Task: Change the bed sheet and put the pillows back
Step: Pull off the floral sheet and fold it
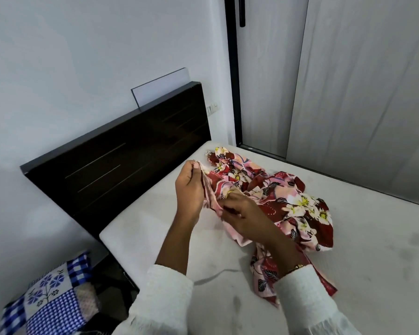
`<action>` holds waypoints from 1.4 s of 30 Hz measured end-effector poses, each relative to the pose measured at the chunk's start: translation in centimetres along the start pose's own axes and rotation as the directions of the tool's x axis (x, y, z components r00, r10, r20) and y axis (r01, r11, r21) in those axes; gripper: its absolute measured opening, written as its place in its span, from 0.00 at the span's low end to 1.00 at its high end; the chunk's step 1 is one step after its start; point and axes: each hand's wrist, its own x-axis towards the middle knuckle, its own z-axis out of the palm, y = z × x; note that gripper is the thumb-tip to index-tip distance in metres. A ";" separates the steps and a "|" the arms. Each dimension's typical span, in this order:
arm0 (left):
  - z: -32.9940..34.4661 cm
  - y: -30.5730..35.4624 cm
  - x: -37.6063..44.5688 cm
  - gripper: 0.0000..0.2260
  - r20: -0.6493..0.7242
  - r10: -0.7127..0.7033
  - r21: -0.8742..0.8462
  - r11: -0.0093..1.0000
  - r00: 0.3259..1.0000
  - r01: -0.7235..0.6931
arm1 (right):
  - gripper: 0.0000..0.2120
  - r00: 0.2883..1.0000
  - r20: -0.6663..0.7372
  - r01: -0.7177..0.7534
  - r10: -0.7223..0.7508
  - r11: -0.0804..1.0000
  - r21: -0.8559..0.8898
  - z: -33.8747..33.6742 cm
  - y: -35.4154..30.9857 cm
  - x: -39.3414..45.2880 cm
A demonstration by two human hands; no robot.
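A crumpled red and pink floral bed sheet (288, 197) lies bunched on the bare white mattress (361, 250) near the headboard. My left hand (191, 187) is raised and pinches the sheet's hemmed edge between thumb and fingers. Just to its right, my right hand (244, 213) grips the same edge lower down, fingers curled round the fabric. Part of the sheet trails under my right forearm towards me. No pillow shows on the bed.
A dark wooden headboard (121, 153) stands against the white wall. A blue and white patterned cloth or pillow (51, 296) lies beside the bed at lower left. Grey curtains (361, 81) and a dark door frame (232, 68) are beyond the bed.
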 end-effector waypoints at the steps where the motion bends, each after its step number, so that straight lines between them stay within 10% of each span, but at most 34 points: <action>1: -0.1 0.1 -0.2 0.13 -0.008 -0.007 -0.023 1.000 1.000 0.006 | 0.11 0.999 0.050 -0.013 0.014 1.000 -0.026 -0.6 0.1 -0.1; 10: -0.5 1.5 -1.4 0.11 0.126 -0.031 -0.121 0.992 0.992 0.046 | 0.12 0.940 0.031 -0.298 0.339 0.864 -0.406 -3.7 3.4 -0.7; 42: 1.2 1.0 2.7 0.16 0.281 -0.037 -0.191 0.977 0.959 0.094 | 0.06 0.928 -0.339 -0.264 0.155 0.914 -0.307 -1.3 10.6 2.1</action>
